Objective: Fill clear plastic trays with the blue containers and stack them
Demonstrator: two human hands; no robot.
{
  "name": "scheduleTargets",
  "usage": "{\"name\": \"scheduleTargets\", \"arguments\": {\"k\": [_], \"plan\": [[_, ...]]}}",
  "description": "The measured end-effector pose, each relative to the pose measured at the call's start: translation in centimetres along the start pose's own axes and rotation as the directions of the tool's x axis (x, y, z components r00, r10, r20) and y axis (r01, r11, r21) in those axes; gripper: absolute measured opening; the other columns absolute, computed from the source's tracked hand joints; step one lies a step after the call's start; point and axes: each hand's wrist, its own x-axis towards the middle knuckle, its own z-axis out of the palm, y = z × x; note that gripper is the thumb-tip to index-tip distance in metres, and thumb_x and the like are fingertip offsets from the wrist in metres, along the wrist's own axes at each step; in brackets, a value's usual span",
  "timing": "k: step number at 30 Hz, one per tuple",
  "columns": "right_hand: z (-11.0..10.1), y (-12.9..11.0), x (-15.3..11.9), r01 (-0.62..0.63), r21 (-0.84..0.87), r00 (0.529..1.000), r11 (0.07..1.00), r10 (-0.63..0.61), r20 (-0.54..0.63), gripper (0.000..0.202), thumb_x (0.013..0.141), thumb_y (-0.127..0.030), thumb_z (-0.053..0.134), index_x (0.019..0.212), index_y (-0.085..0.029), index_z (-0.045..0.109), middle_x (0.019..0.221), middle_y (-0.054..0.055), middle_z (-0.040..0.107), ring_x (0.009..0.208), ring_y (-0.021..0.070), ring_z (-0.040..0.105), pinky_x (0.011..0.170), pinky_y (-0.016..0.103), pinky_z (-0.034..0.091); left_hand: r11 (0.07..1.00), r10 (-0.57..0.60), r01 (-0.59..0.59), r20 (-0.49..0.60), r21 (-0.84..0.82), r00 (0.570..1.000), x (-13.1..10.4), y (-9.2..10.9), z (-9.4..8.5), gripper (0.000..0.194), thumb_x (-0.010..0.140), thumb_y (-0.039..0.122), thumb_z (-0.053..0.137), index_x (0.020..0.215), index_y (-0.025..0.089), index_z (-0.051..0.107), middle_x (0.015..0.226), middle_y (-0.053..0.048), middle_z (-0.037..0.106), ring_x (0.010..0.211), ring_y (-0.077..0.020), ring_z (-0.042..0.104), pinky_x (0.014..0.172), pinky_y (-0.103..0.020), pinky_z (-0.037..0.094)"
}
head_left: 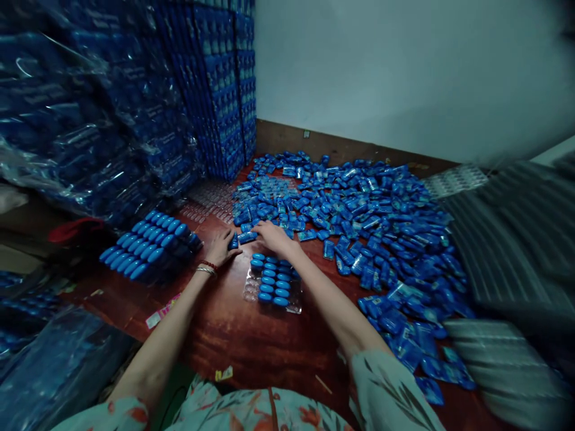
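My left hand [220, 248] is curved around the left end of a short row of small blue packets, with a blue packet [233, 241] between its thumb and fingers. My right hand [275, 237] reaches in from the other side. Its bent fingers press on the right end of a blue packet [247, 237]; the fingertips are partly hidden. Just in front of my hands lies a clear plastic blister tray [250, 288], with glossy blue oval pieces [268, 280] standing in columns. Its left column of cavities looks bare, and my right forearm covers part of its right side.
A big heap of blue packets [359, 209] spreads behind and right. A stack of filled trays [144, 245] stands left, near clear trays [209, 200]. Tall plastic-wrapped blue stacks [90, 108] rise at the left; nested ribbed trays [516, 233] stand right. A wall [404, 72] closes the back.
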Motion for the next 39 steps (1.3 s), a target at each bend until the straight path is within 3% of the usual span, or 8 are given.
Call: {"name": "scheduleTargets", "arguments": {"k": [6,10,14,18,26,33,37,39], "plan": [[3.3,-0.7,5.0,0.008,0.007,0.999,1.0,-0.008,0.05,0.03,0.08,-0.007,0.05,0.109,-0.013,0.056,0.113,0.014,0.056,0.104,0.0227,0.053,0.083,0.032,0.043,0.997,0.026,-0.029,0.052,0.066,0.998,-2.0,0.5,-0.3,0.051,0.085,0.031,0.052,0.13,0.01,0.041,0.135,-0.022,0.044,0.122,-0.0306,0.046,0.098,-0.043,0.041],[3.3,0.7,3.3,0.001,0.051,1.0,0.999,-0.001,-0.011,0.031,0.082,-0.006,0.045,0.11,-0.014,0.053,0.111,0.011,0.057,0.098,0.0191,0.055,0.08,0.028,0.042,0.999,0.045,-0.044,0.042,-0.006,0.998,-4.1,0.6,-0.3,0.044,0.089,0.026,0.043,0.13,0.01,0.04,0.139,-0.022,0.039,0.12,-0.0299,0.049,0.093,-0.042,0.046],[2.1,3.3,0.4,-0.034,0.1,0.995,0.994,0.043,-0.09,0.03,0.088,-0.008,0.034,0.109,-0.017,0.053,0.102,0.006,0.061,0.091,0.0162,0.056,0.078,0.026,0.041,0.943,0.122,-0.166,-0.162,-0.288,0.979,-6.8,1.6,-1.6,0.032,0.091,0.029,0.04,0.119,0.016,0.05,0.121,-0.013,0.057,0.11,-0.0231,0.056,0.094,-0.039,0.046],[1.3,4.6,-1.2,-0.098,0.127,0.985,0.987,0.114,-0.129,0.037,0.088,-0.005,0.027,0.114,-0.014,0.052,0.105,0.009,0.061,0.094,0.0175,0.055,0.079,0.027,0.04,0.885,0.036,-0.169,-0.297,-0.434,0.954,-9.7,4.2,-2.6,0.024,0.09,0.029,0.044,0.108,0.018,0.056,0.101,-0.008,0.06,0.093,-0.0183,0.06,0.084,-0.034,0.05],[2.3,-1.6,3.0,0.169,-0.04,0.986,0.985,-0.169,0.004,0.043,0.08,-0.01,0.053,0.121,-0.023,0.051,0.123,0.008,0.05,0.11,0.0233,0.049,0.082,0.032,0.044,0.874,-0.043,-0.07,-0.221,-0.481,0.974,-11.5,7.1,-0.8,0.022,0.087,0.031,0.051,0.102,0.016,0.055,0.081,-0.003,0.062,0.061,-0.0118,0.056,0.059,-0.025,0.049],[2.3,-1.7,5.7,0.179,-0.03,0.982,0.983,-0.177,0.063,0.038,0.077,-0.008,0.055,0.114,-0.016,0.051,0.113,0.012,0.057,0.096,0.0216,0.058,0.077,0.031,0.046,0.865,-0.017,-0.154,-0.336,-0.477,0.942,-11.1,7.8,-1.5,0.016,0.088,0.024,0.05,0.102,0.018,0.054,0.092,-0.005,0.062,0.083,-0.0155,0.06,0.071,-0.027,0.05],[-0.4,1.2,2.0,0.139,0.224,0.966,0.965,-0.083,-0.243,0.026,0.088,-0.021,0.045,0.114,-0.017,0.048,0.11,0.008,0.058,0.095,0.0188,0.057,0.08,0.03,0.045,0.878,0.176,-0.303,-0.339,-0.37,0.924,-10.7,7.7,-0.5,0.022,0.088,0.017,0.046,0.109,0.019,0.054,0.1,-0.007,0.059,0.09,-0.0156,0.058,0.076,-0.028,0.05],[-1.4,2.6,-2.0,0.136,0.522,0.884,0.842,0.135,-0.448,0.024,0.091,-0.027,0.04,0.113,-0.019,0.047,0.099,0.004,0.061,0.082,0.0156,0.059,0.074,0.028,0.047,0.887,0.275,-0.362,-0.302,-0.286,0.913,-10.5,7.4,0.0,0.028,0.089,0.013,0.041,0.113,0.02,0.054,0.103,-0.009,0.058,0.091,-0.0162,0.057,0.077,-0.029,0.05]]}}
